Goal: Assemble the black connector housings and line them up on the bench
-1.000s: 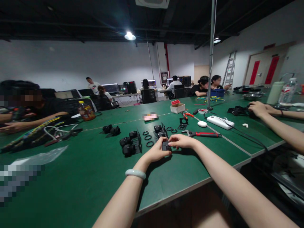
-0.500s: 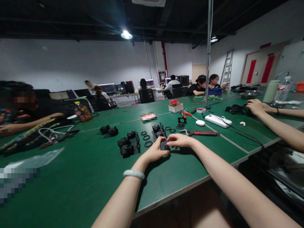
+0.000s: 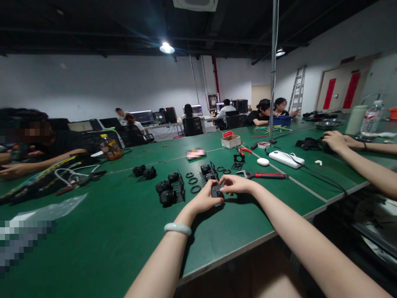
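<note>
Left hand point(image 3: 203, 198) is gripping the black part point(image 3: 216, 191) just above the green table point(image 3: 217, 236); right hand point(image 3: 237, 184) is pinching its side! A slipping fingertip could be sending it into 3 black rings point(image 3: 195, 193) lying beyond.

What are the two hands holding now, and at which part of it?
The left hand and right hand hold a black part, fingers at its sides; its exact shape under the grip cannot be told.
</note>
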A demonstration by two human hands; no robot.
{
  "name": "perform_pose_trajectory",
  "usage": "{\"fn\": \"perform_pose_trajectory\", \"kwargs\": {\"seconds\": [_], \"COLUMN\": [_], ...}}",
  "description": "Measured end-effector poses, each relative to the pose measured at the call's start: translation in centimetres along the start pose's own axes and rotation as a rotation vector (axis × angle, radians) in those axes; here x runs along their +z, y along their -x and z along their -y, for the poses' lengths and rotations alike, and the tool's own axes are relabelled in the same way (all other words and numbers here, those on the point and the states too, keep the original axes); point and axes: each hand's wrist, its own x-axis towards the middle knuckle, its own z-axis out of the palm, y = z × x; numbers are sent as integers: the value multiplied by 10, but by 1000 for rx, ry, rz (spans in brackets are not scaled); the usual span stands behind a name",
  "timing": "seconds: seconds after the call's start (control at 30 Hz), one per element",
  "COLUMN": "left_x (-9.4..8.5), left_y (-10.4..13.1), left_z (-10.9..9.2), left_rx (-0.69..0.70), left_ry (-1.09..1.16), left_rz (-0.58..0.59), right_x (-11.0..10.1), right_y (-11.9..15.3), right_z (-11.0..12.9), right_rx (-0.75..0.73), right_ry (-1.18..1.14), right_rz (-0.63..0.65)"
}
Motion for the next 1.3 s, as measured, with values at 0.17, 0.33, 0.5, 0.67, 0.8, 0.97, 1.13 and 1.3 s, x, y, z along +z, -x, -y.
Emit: {"fn": "perform_pose_trajectory", "kwargs": {"seconds": [0.17,0.33,0.5,0.67,0.8,0.97,1.13,1.3], "left_x": [0,1,1,3,3,2,1,1], "left_y": [0,0,0,-1,0,0,0,0], "left_z": [-1,-3,-4,1,-2,-7,-7,-7], "left_rx": [-2,6,22,-6,7,22,33,0], "left_ry": [-4,3,15,13,21,60,74,38], "left_rz": [1,-11,-10,-23,-5,15,15,3], "right_x": [-1,-1,1,1,1,1,2,3], "right_y": [3,4,4,3,4,4,3,1], "right_z": [6,9,8,5,6,8,6,3], "right_rx": [-49,-103,-106,-94,-87,-80,-85,-85], "right_ry": [-54,-6,4,0,-1,-6,-9,3], "right_rz": [16,-14,-12,-6,2,16,-5,-24]}}
